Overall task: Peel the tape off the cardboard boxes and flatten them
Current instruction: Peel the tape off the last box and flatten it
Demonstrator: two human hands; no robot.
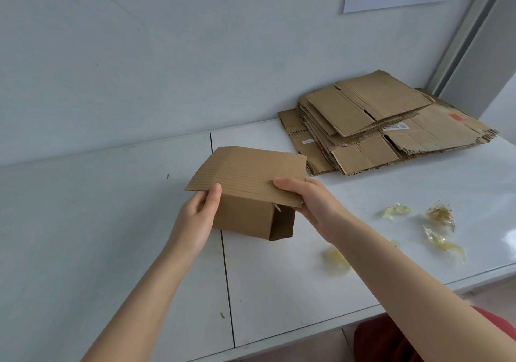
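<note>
Small cardboard box (252, 211) is held just above the white table (111, 222), over the seam between two table panels. One wide flap (248, 176) is folded out flat across the top, corrugation lines visible.

My left hand (199, 216) grips the near left corner of that flap, thumb on top, fingers hidden beneath. My right hand (305, 198) pinches the flap's near right edge, thumb lying along the top face. Hands apart, each closed on the flap, one at either end.

The box's right side is open; a short torn scrap shows at its upper corner.

Stack of flattened boxes (377, 121) lies at the far right of the table, against the wall, well apart from the held box.

Crumpled clear tape pieces (441, 219) are scattered on the table to the right of my right forearm.
</note>
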